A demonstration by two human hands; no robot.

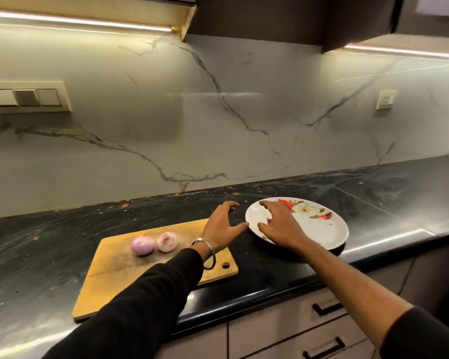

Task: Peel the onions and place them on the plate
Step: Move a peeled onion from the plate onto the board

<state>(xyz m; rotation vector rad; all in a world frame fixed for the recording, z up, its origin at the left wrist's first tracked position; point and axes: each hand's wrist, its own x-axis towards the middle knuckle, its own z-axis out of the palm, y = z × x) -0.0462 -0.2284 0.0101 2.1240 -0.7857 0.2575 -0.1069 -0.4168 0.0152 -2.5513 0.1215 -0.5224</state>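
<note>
Two peeled pinkish onion pieces (142, 245) (167, 242) lie side by side on a wooden cutting board (119, 281). A white plate (319, 234) with a red flower print sits to the board's right on the dark counter. My left hand (222, 226) hovers with spread fingers between board and plate, its thumb near the plate's left rim. My right hand (280, 224) reaches over the plate's left part with fingers spread; something small and pale may sit under its fingers, but I cannot tell what.
The black stone counter (62, 229) runs along a marble backsplash. Drawers with dark handles (327, 308) sit below the counter edge. A switch panel (26, 97) is on the wall at left, a small socket (385, 99) at right.
</note>
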